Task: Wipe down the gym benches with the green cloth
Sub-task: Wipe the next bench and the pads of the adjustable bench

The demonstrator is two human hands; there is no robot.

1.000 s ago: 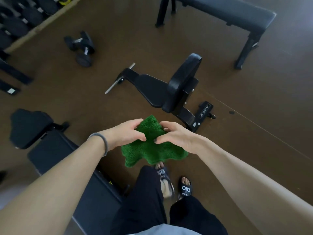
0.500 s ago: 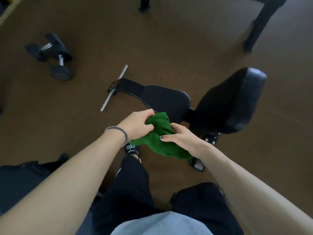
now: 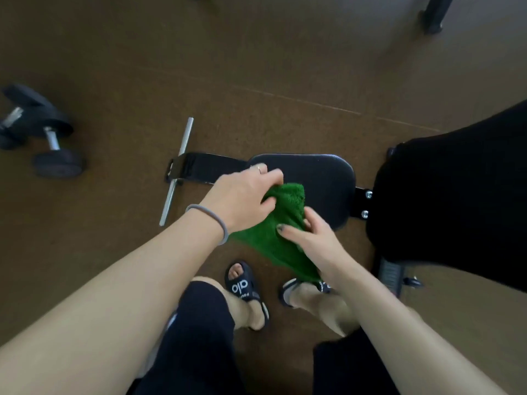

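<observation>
A fluffy green microfibre cloth (image 3: 281, 223) is held in both hands above the near edge of a black padded bench seat (image 3: 319, 178). The left hand (image 3: 242, 195) is closed over the upper end of the cloth, with its fingers curled round the bunched fabric and its thumb pressed into the pile; a thin ring is worn on one finger and a grey elastic band (image 3: 211, 220) sits round the wrist. The right hand (image 3: 310, 238) has the lower part of the cloth in its grip, the thumb laid across the top of the fabric and the fingers tucked beneath it, where they are mostly hidden. The cloth is stretched slantwise between the two hands, and its lower end hangs down toward the feet. Whether the cloth touches the seat surface cannot be told.

The seat is joined by a bolted metal bracket to a large black padded backrest (image 3: 456, 201), which fills the right side of the view. A black frame bar with a silver metal cross tube (image 3: 176, 172) extends from the seat to the left on the brown floor (image 3: 256, 67). Two black dumbbells (image 3: 42, 138) with silver handles lie on the floor at the far left, well apart from the bench. Black slide sandals (image 3: 245, 286) with white lettering are worn on the feet below the cloth, and dark shorts are seen at the bottom edge.
</observation>
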